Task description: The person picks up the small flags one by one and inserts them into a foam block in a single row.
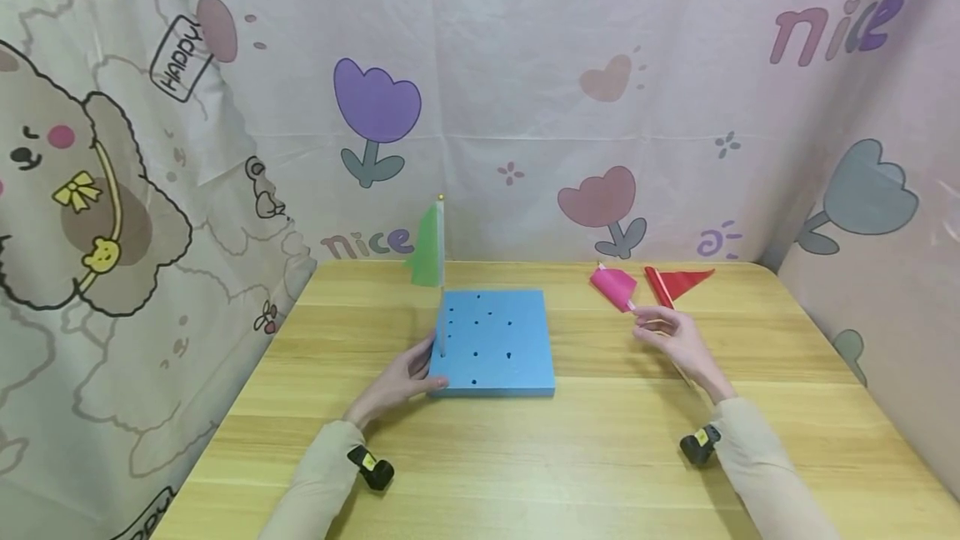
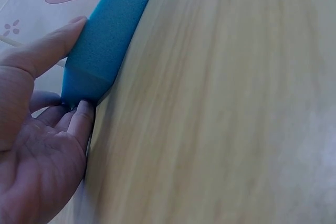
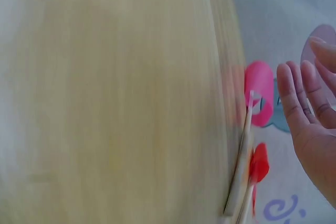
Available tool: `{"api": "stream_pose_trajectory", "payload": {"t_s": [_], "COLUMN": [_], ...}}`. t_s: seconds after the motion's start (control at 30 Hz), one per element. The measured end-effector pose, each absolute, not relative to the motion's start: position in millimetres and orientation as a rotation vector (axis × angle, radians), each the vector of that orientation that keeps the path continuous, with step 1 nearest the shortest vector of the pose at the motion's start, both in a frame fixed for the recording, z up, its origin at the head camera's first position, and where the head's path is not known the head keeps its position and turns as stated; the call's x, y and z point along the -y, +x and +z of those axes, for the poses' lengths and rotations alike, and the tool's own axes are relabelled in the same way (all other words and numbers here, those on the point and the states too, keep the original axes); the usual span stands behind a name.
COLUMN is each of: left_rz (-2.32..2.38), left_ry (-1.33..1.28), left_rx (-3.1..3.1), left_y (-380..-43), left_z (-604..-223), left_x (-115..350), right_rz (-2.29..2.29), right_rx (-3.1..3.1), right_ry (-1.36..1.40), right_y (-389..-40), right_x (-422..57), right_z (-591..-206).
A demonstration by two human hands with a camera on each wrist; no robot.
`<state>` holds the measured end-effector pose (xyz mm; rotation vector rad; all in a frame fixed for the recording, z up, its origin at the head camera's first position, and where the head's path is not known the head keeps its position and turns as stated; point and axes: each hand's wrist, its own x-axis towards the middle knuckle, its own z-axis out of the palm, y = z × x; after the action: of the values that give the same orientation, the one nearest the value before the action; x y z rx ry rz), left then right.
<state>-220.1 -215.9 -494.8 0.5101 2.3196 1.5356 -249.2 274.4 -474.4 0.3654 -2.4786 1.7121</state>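
Observation:
A blue foam block (image 1: 530, 332) with several small holes in its top lies on the table. My left hand (image 1: 397, 383) holds its left side, thumb on the near left corner; in the left wrist view the fingers (image 2: 81, 124) touch the block's end. A green flag (image 1: 425, 252) stands upright on a thin stick in a hole near the left edge. To the right, my right hand (image 1: 681, 347) hovers over the flag sticks with nothing between its loosely bent fingers. Nearest to it are a pink flag (image 1: 617, 288) and a red triangular flag (image 1: 684, 282), both lying down.
The wooden table (image 1: 480, 465) ends at the back against a printed cloth (image 1: 495, 90), which also hangs along both sides. The green flag's stick rises well above the block. A black camera (image 1: 372, 470) is strapped to the left wrist, another (image 1: 701, 445) to the right.

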Motion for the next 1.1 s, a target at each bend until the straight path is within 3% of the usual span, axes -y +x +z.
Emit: {"api": "stream_pose_trajectory", "payload": {"t_s": [1.1], "left_rz": [1.549], "left_ry": [0.504], "left_rx": [-2.319], "left_y": [-218.1], "left_z": [-493.4], "left_x": [214.9], "right_rz": [1.574], "right_rx": [2.668], "right_ry": [0.033], "right_y": [-256.0], "right_x": [-291.7], "right_z": [-487.6]}}
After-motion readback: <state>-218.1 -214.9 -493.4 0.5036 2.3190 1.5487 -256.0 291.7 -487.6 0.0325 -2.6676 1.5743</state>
